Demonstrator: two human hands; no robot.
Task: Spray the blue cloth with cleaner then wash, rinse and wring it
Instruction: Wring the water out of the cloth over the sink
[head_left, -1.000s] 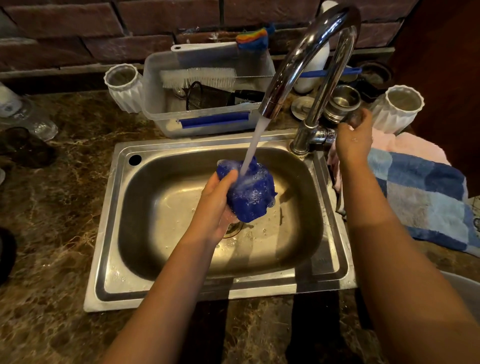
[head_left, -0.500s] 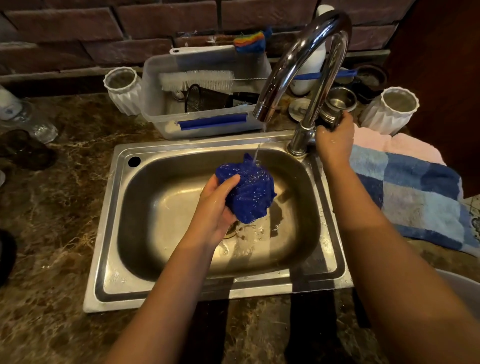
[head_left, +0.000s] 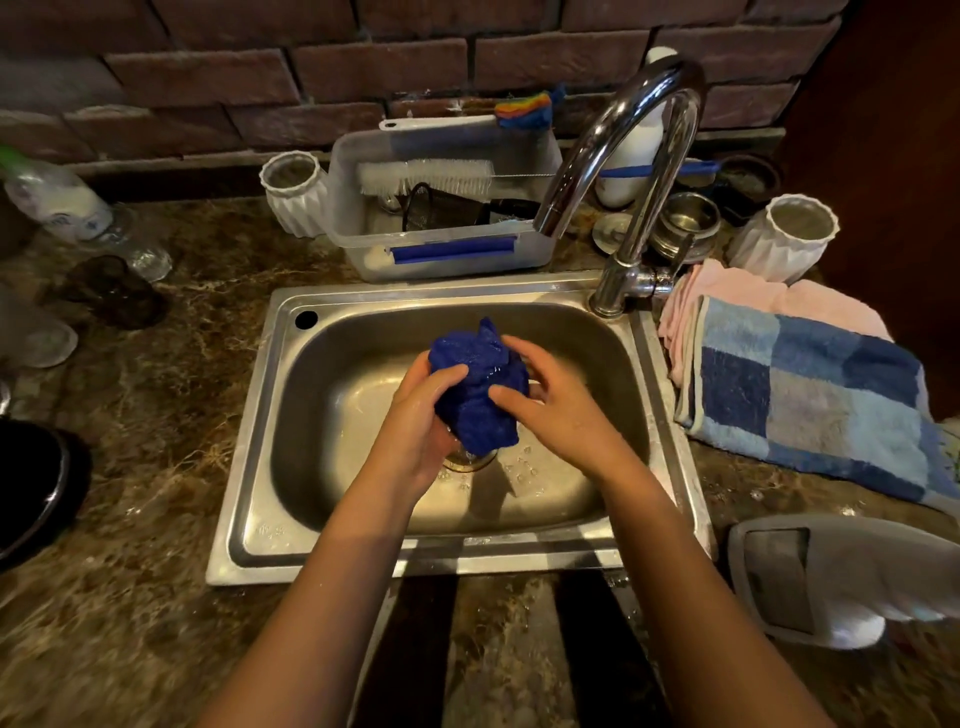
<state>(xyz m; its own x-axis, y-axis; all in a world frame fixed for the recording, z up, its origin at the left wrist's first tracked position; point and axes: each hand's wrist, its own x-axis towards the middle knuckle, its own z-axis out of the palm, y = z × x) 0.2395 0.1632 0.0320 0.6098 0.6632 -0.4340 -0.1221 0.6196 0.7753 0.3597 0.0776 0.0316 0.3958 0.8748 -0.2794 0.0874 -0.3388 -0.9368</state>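
While the brown marbled countertop (head_left: 130, 467) spreads around it, the steel sink (head_left: 363, 564) takes up the middle, its basin wet and spotted with droplets. Behind it runs a brick wall (head_left: 363, 62), and the curved chrome faucet (head_left: 623, 135) arches over the back right corner with no water visible at its spout. Right of the sink lies a blue checked towel (head_left: 810, 395) over a pink cloth (head_left: 769, 296). A clear plastic bin (head_left: 447, 254) with a white brush (head_left: 426, 174) sits behind the basin, flanked by two white ribbed cups (head_left: 293, 195) (head_left: 784, 234). Over the drain, the blue cloth (head_left: 475, 395) is bunched into a wet ball, held above the basin floor. The left hand (head_left: 415, 421) grips it from the left, fingers wrapped around it; the right hand (head_left: 556, 405) presses on it from the right, thumb and fingers curled on the fabric.
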